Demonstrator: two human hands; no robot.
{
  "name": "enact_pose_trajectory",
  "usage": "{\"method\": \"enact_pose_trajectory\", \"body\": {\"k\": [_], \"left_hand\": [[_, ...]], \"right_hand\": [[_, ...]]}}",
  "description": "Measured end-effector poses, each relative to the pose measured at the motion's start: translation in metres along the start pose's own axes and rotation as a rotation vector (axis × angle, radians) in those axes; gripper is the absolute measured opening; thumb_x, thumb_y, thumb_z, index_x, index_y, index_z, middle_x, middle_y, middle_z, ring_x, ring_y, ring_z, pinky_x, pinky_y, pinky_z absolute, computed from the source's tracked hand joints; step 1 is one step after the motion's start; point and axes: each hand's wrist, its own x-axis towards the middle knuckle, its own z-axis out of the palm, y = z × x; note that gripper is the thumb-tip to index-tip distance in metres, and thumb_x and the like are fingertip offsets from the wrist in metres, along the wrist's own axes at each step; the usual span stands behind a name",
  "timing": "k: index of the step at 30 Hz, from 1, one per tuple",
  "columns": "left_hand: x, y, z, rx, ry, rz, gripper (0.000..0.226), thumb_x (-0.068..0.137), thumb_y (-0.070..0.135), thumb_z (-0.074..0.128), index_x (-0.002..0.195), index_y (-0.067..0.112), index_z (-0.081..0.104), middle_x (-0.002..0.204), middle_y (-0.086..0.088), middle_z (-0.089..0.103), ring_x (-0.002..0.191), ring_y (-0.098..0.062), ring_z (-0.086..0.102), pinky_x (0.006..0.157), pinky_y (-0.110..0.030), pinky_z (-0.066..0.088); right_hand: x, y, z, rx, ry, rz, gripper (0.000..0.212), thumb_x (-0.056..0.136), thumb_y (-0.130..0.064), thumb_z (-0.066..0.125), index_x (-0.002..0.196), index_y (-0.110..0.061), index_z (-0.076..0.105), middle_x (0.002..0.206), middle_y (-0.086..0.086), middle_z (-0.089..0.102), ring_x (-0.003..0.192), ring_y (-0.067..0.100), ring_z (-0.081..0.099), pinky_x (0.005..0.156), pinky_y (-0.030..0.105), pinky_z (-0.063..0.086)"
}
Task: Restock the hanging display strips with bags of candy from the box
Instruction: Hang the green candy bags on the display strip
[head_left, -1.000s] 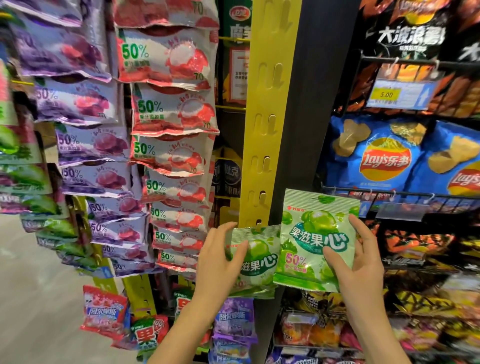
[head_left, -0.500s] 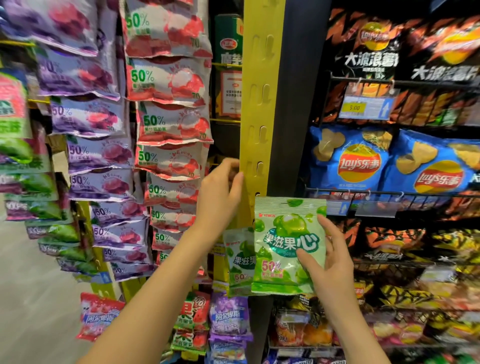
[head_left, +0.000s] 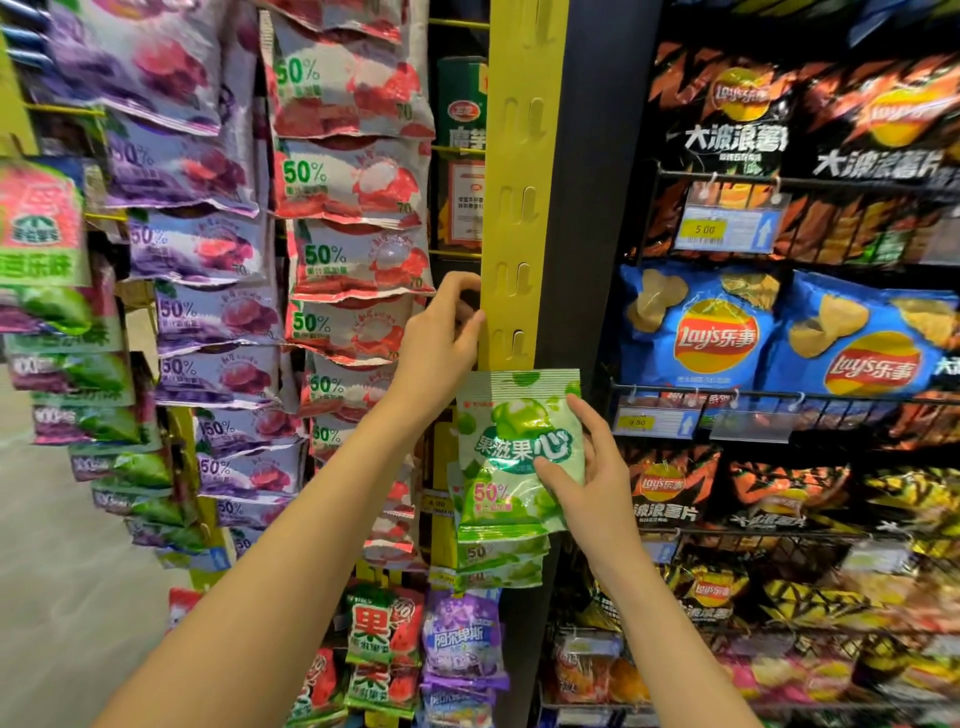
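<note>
A: Step in hand, by my reading: hanging one more green candy bag (head_left: 517, 447) on the yellow display strip (head_left: 511, 197).

B: Hands, left to right?

A: Left hand (head_left: 441, 340) pinches the strip's left edge, fingers curled round it, just above the bag's top. Right hand (head_left: 589, 480) holds the bag from its right side, thumb across the front, fingers behind. The bag's header lies against the strip, just below and right of the left hand.

B: Hooked yet?

A: Cannot tell; the header covers the tab.

B: Next move?

A: Judgement only: steady the strip with the left hand, line the header hole up with a free tab, press it on, then let go.

B: Counts?

A: One bag held. Below the right hand, at least two more green bags (head_left: 501, 564) already hang, overlapped, so uncertain. Above the left hand, four empty tab pairs show. No box in view.
</note>
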Motion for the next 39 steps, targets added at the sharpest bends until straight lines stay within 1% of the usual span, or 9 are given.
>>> {"method": "enact_pose_trajectory", "body": {"k": [6, 12, 21, 23, 27, 31, 34, 37, 39], "left_hand": [[0.0, 0.0, -0.003, -0.046, -0.034, -0.01, 0.022, 0.096, 0.009, 0.047, 0.118, 0.012, 0.048, 0.088, -0.014, 0.066, 0.075, -0.022, 0.063, 0.074, -0.046, 0.053], [-0.001, -0.003, -0.002, -0.032, -0.023, -0.001, 0.023, 0.096, 0.01, 0.047, 0.119, 0.012, 0.048, 0.089, -0.015, 0.065, 0.075, -0.024, 0.062, 0.073, -0.049, 0.053], [-0.001, -0.005, -0.003, -0.007, -0.003, 0.019, 0.026, 0.094, 0.01, 0.051, 0.12, 0.012, 0.049, 0.081, -0.01, 0.062, 0.073, -0.023, 0.061, 0.071, -0.047, 0.055], [-0.002, -0.006, -0.003, 0.024, 0.011, 0.037, 0.028, 0.093, 0.009, 0.052, 0.12, 0.01, 0.05, 0.079, -0.005, 0.058, 0.072, -0.02, 0.058, 0.071, -0.039, 0.054], [-0.008, -0.008, 0.0, 0.11, 0.068, 0.061, 0.03, 0.09, 0.005, 0.055, 0.12, 0.006, 0.05, 0.084, -0.001, 0.054, 0.075, -0.014, 0.052, 0.07, -0.028, 0.044], [-0.021, -0.013, 0.002, 0.18, 0.124, 0.114, 0.033, 0.086, -0.001, 0.055, 0.119, 0.003, 0.051, 0.101, -0.013, 0.05, 0.079, -0.022, 0.055, 0.07, -0.036, 0.047], [-0.035, -0.014, 0.003, 0.302, 0.057, 0.164, 0.033, 0.084, 0.001, 0.059, 0.116, 0.002, 0.053, 0.108, -0.017, 0.05, 0.081, -0.029, 0.058, 0.058, -0.036, 0.047], [-0.046, -0.012, 0.009, 0.47, -0.019, 0.244, 0.028, 0.078, 0.005, 0.067, 0.105, 0.003, 0.059, 0.095, -0.015, 0.057, 0.074, -0.031, 0.059, 0.044, -0.029, 0.038], [-0.054, -0.01, 0.019, 0.598, -0.063, 0.342, 0.029, 0.069, 0.006, 0.072, 0.096, 0.005, 0.063, 0.083, -0.013, 0.059, 0.067, -0.033, 0.06, 0.048, -0.033, 0.044]], "right_hand": [[0.003, 0.008, 0.0, -0.006, 0.005, 0.069, 0.063, 0.085, 0.009, 0.057, 0.119, -0.042, 0.041, 0.113, -0.003, 0.06, 0.085, -0.004, 0.065, 0.065, 0.015, 0.052], [0.003, 0.015, 0.003, -0.036, 0.004, 0.102, 0.063, 0.085, 0.008, 0.058, 0.123, -0.039, 0.04, 0.111, -0.005, 0.06, 0.087, 0.0, 0.064, 0.065, 0.015, 0.052], [0.003, 0.03, 0.014, -0.105, 0.03, 0.121, 0.065, 0.085, 0.001, 0.061, 0.124, -0.046, 0.038, 0.123, -0.001, 0.057, 0.106, 0.015, 0.061, 0.084, 0.03, 0.055], [0.004, 0.031, 0.015, -0.157, 0.042, 0.111, 0.064, 0.085, -0.002, 0.062, 0.127, -0.044, 0.038, 0.122, -0.003, 0.057, 0.105, 0.013, 0.061, 0.083, 0.028, 0.055], [0.003, 0.031, 0.016, -0.242, 0.044, 0.104, 0.063, 0.086, -0.006, 0.062, 0.137, -0.033, 0.038, 0.117, -0.007, 0.056, 0.1, 0.005, 0.059, 0.072, 0.01, 0.05], [0.0, 0.032, 0.018, -0.352, 0.103, 0.087, 0.058, 0.086, -0.014, 0.064, 0.136, -0.033, 0.041, 0.12, -0.004, 0.052, 0.105, 0.01, 0.055, 0.092, 0.029, 0.049], [-0.003, 0.027, 0.014, -0.456, 0.134, 0.065, 0.047, 0.089, -0.017, 0.06, 0.133, -0.026, 0.046, 0.12, -0.002, 0.045, 0.105, 0.008, 0.049, 0.091, 0.025, 0.044], [-0.005, 0.025, 0.0, -0.633, 0.208, 0.004, 0.038, 0.09, -0.02, 0.058, 0.127, -0.02, 0.051, 0.125, 0.002, 0.045, 0.113, 0.016, 0.048, 0.088, 0.027, 0.041], [-0.008, 0.023, -0.018, -0.852, 0.241, -0.037, 0.036, 0.091, -0.024, 0.056, 0.127, -0.019, 0.051, 0.125, 0.003, 0.047, 0.115, 0.018, 0.048, 0.084, 0.029, 0.043]]}}
